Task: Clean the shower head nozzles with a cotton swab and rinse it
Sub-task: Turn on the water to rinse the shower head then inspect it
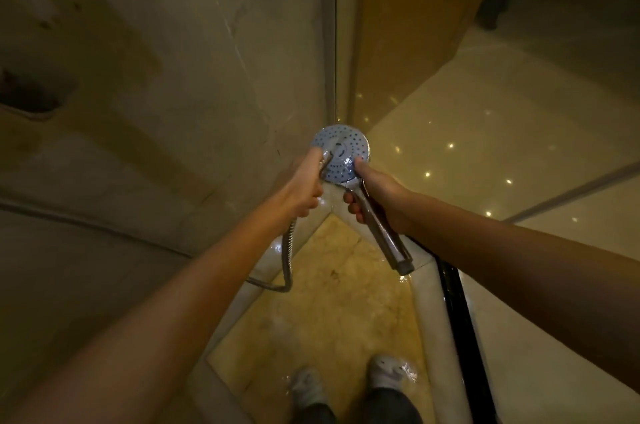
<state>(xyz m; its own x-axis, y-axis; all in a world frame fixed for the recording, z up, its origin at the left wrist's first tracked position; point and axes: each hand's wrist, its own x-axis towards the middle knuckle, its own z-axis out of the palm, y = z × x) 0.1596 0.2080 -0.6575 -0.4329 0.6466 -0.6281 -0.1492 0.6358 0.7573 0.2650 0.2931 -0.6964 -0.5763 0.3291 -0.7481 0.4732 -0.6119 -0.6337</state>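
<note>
The round chrome shower head (343,145) faces up at me in the corner of the shower, its nozzle plate wet. My right hand (379,193) grips its handle (389,243) just below the head, thumb pressed on the plate's lower right edge. The handle's threaded end hangs free with no hose attached. My left hand (300,189) grips the end of the metal hose (287,261) and holds its tip against the left side of the nozzle plate. The hose loops down and off to the left. No cotton swab is in sight.
A marble wall (173,77) stands close on the left, a glass panel (485,118) on the right, meeting just behind the head. Below are the wet yellow shower floor (322,302), a raised pale curb (433,319), a black door rail (460,319) and my feet (384,371).
</note>
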